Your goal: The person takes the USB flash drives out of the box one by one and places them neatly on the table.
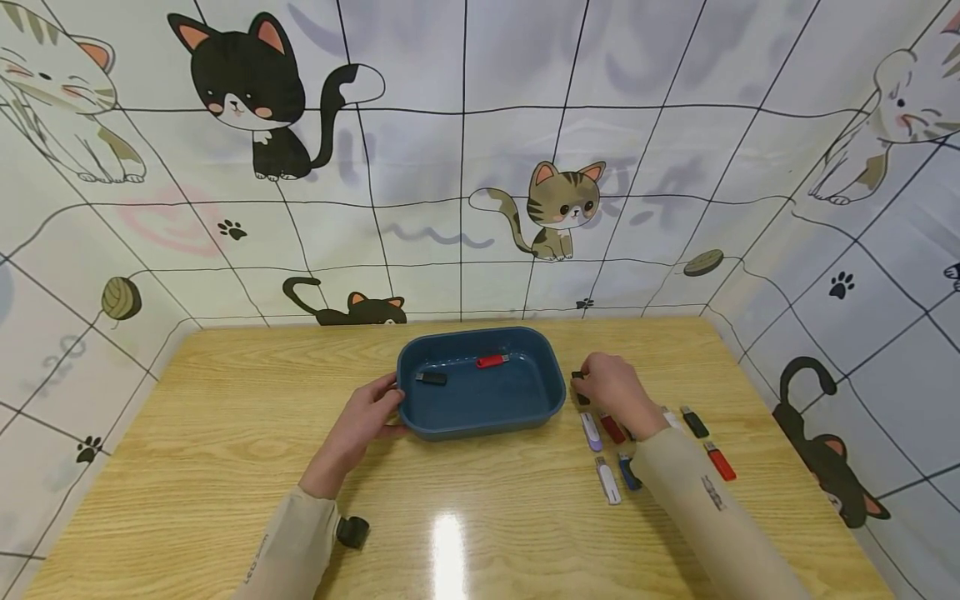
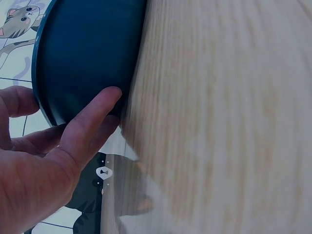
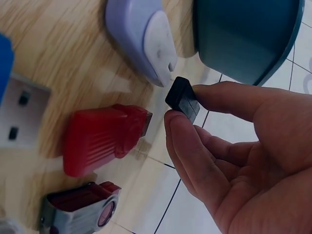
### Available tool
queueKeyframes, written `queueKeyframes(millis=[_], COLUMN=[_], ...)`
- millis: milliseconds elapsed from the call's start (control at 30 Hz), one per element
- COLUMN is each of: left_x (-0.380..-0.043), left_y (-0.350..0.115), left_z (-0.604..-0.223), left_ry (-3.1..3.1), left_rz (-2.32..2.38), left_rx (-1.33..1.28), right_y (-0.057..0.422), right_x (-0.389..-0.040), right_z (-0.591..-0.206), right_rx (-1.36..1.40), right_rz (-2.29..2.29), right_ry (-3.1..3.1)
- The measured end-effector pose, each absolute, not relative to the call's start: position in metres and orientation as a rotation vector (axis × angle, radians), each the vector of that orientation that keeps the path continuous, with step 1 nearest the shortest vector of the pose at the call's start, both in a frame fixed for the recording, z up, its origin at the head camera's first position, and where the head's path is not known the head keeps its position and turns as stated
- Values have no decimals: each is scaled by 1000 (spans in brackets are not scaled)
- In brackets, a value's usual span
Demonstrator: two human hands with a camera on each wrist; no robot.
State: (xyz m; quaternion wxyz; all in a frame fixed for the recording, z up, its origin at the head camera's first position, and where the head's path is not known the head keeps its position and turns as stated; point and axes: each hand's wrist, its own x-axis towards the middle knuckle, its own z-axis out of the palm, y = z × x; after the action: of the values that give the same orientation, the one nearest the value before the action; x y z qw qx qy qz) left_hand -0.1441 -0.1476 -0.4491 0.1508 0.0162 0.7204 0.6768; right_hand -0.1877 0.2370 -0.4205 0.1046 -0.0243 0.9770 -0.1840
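A dark blue plastic tray (image 1: 480,429) stands on the table, with a black USB stick (image 1: 432,378) and a red USB stick (image 1: 492,361) lying inside. My left hand (image 1: 367,412) holds the tray's left end, one digit at the rim and other fingers (image 2: 105,102) against the outer wall. Right of the tray, my right hand (image 1: 615,387) pinches another black USB stick (image 3: 183,99) between thumb and fingertips. Close by lie a purple-and-white USB stick (image 3: 141,36), a red one (image 3: 102,139) and a silver-and-dark-red one (image 3: 80,207).
More USB sticks lie right of the tray: a white one (image 1: 608,481), a dark blue one (image 1: 628,472), a black one (image 1: 695,422) and a bright red one (image 1: 721,462). Cat-patterned sheeting (image 1: 420,167) stands behind and beside the wooden table (image 1: 247,425).
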Motion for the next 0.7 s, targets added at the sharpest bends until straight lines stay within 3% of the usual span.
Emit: queueKeyframes(millis=[700], left_x=[-144], left_y=[-148], left_z=[-451], left_ry=[2088], left_rz=[1932], left_rx=[48], right_y=[232], right_x=[-189], right_z=[-428], right_rx=[-103], right_rz=[-529], right_ry=[2855])
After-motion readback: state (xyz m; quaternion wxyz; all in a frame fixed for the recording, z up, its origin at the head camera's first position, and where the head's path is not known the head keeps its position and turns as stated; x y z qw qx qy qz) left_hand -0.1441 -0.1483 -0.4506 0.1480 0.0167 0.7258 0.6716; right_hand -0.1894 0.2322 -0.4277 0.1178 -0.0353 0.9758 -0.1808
